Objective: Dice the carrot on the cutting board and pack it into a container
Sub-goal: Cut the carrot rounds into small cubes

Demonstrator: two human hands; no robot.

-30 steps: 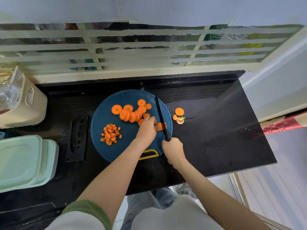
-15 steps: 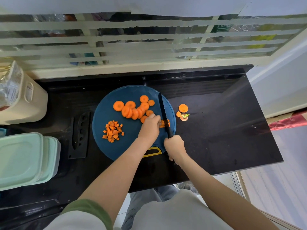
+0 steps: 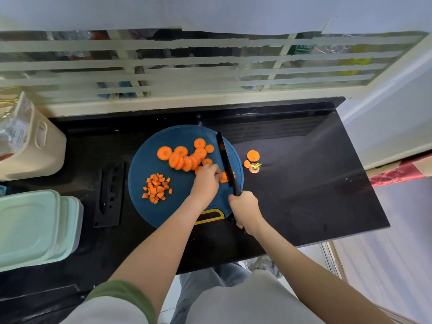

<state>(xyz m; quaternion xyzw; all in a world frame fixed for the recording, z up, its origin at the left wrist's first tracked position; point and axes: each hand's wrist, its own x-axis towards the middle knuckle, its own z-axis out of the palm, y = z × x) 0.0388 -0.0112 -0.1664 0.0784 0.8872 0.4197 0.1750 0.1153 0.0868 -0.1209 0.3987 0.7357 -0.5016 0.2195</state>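
Cutting board: round blue cutting board [image 3: 177, 206] with a yellow-edged handle slot on its near edge, lying on a black counter [image 3: 304, 188].
Left hand: the left hand [image 3: 205, 181] is over the board's right half, its fingers curled down and pinning a small carrot piece [image 3: 224, 178] against the board.
Right hand: the right hand [image 3: 244, 206] is at the board's near right edge, closed in a fist round the handle of a black knife [image 3: 225, 157].
Knife: the blade runs along the board's right side, pointing to its far edge, and lies across the carrot piece just right of the left fingertips.
Carrot slices: a row of overlapping round carrot slices [image 3: 184, 160] lies on the far half of the board.
Diced carrot: a small heap of carrot cubes [image 3: 157, 188] sits on the left half of the board.
Carrot ends: a few carrot ends [image 3: 253, 159], one with a green stub, lie on the counter just right of the board.
Containers: stacked pale green containers [image 3: 30, 228] stand well left of the board.
Knife cover: a black knife cover [image 3: 109, 195] lies flat just left of the board.
Bin: a cream bin [image 3: 37, 150] stands far left of the board.
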